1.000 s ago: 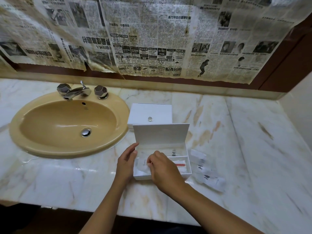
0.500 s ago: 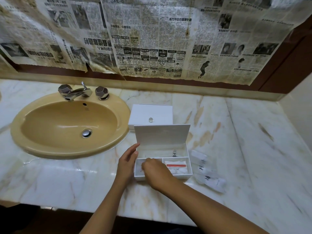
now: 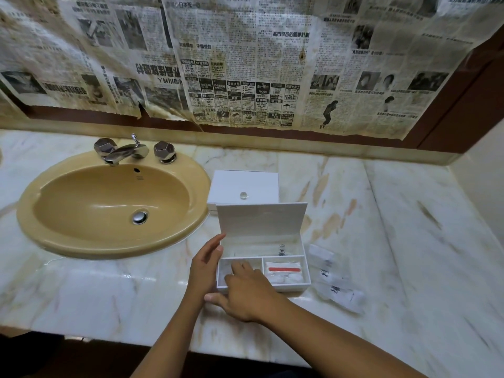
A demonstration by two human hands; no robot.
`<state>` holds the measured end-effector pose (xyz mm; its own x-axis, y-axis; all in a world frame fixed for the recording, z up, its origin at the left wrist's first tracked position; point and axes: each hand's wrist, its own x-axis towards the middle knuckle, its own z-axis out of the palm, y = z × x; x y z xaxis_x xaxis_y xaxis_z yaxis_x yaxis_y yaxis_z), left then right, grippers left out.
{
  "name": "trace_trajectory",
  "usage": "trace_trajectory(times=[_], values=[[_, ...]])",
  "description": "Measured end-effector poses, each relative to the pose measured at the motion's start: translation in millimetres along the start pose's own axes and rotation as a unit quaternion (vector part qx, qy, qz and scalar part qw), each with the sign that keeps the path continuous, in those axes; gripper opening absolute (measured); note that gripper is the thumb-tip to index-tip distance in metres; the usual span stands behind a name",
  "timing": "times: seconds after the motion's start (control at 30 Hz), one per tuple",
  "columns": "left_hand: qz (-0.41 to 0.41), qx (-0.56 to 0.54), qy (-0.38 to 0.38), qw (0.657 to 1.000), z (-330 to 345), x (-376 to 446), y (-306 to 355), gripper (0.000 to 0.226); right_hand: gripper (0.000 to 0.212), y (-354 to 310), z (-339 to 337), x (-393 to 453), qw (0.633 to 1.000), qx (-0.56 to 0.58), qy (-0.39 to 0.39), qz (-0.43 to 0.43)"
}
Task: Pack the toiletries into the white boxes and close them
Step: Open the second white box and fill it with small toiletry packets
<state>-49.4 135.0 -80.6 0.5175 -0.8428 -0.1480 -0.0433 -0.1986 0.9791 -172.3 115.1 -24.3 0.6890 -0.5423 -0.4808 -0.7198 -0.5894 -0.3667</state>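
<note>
— Box first: where does it sit against the hands?

— White open box (image 3: pixel 283 285) stands on the marble desk (image 3: pixel 395 241), lid upright at its 12 o'clock edge. The left hand (image 3: pixel 205 266) lies against its 9 o'clock wall; the right hand (image 3: pixel 246 291) comes in over the 6 o'clock rim into the left front compartment.

— And the second box?

— A closed white box (image 3: pixel 244 186) with a small clear knob sits just behind, at 12 o'clock, touching or nearly touching the raised lid.

— How open are the hands?

— The left hand is flat, fingers straight and together, pressing the box's side, gripping nothing. The right hand's fingers reach down into the compartment, loosely extended, thumb splayed toward 9 o'clock outside the front wall. Whether they pinch anything, I cannot tell.

— What else is packed?

— The right front compartment holds a clear packet with an orange-red strip (image 3: pixel 284 269) and white pieces. Clear-wrapped toiletries (image 3: pixel 334 281) lie loose on the desk at 3 o'clock, just beside the box.

— Anything hard to read?

— The left compartment's contents are hidden under the right hand, and the printing on the wrappers is too small to read.
</note>
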Motion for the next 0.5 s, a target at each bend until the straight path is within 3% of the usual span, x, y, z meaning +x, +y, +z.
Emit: trace_trajectory(times=[0.3,0.5], values=[[0.004,0.012,0.006,1.0,1.5,-0.6,-0.8,0.028,0.066,5.6,1.9,1.1,0.999,0.026,0.004,-0.021],[0.005,0.012,0.009,1.0,-0.3,-0.7,-0.2,0.028,0.037,19.7,-21.9,-7.3,0.971,0.14,0.191,-0.045]])
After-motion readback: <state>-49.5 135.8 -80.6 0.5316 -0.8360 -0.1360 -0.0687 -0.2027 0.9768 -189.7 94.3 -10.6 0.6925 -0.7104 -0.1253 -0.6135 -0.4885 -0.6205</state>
